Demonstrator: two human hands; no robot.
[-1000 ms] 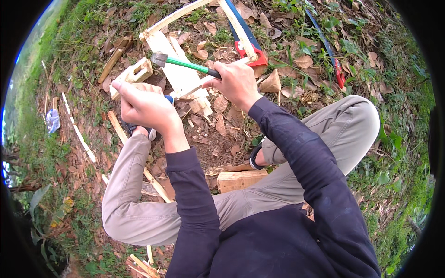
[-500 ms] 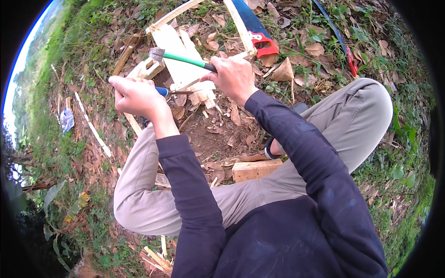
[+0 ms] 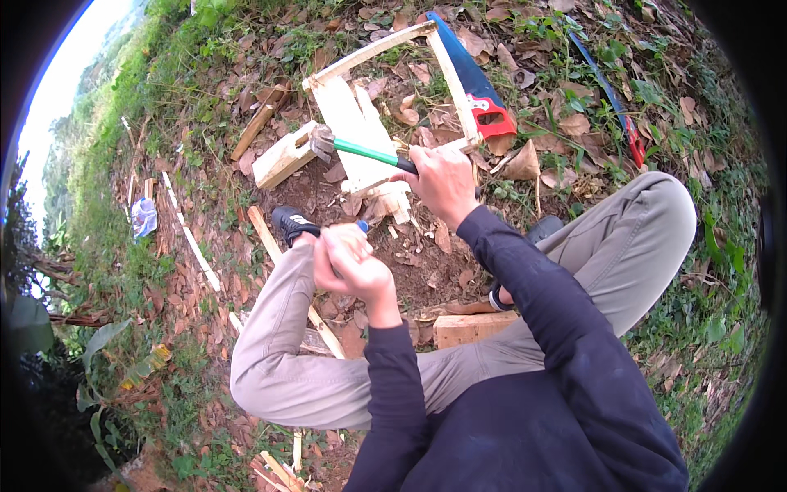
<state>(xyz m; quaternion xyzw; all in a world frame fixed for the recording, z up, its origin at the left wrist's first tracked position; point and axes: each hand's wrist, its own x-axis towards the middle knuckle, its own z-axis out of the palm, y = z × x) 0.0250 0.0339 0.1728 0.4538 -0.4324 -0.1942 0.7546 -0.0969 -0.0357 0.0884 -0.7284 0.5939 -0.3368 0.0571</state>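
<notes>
The fingers of the right hand (image 3: 445, 184) are wrapped closed around the dark grip of a green-handled hammer (image 3: 366, 152), whose handle runs away to the left. The fingers of the left hand (image 3: 352, 262), a little blurred, are curled into a fist on a blue-ended tool (image 3: 361, 225); only that short end shows, so which way the rest of it points cannot be told. The slotted block (image 3: 281, 161) of pale wood lies on the leaf-strewn ground (image 3: 426, 275), ahead and to the left of both hands, beyond the left shoe (image 3: 293, 225). Its long axis slants from near left to far right, with the slot toward the far right end. Of the two hands the left is nearer, yet well apart from it, while the hammer's head overlaps that far right end in this view; whether they touch is unclear. Just right of the block is a pale board (image 3: 354, 123) with a frame of thin strips (image 3: 373, 53), and a red-handled saw (image 3: 474, 82) lies beyond.
</notes>
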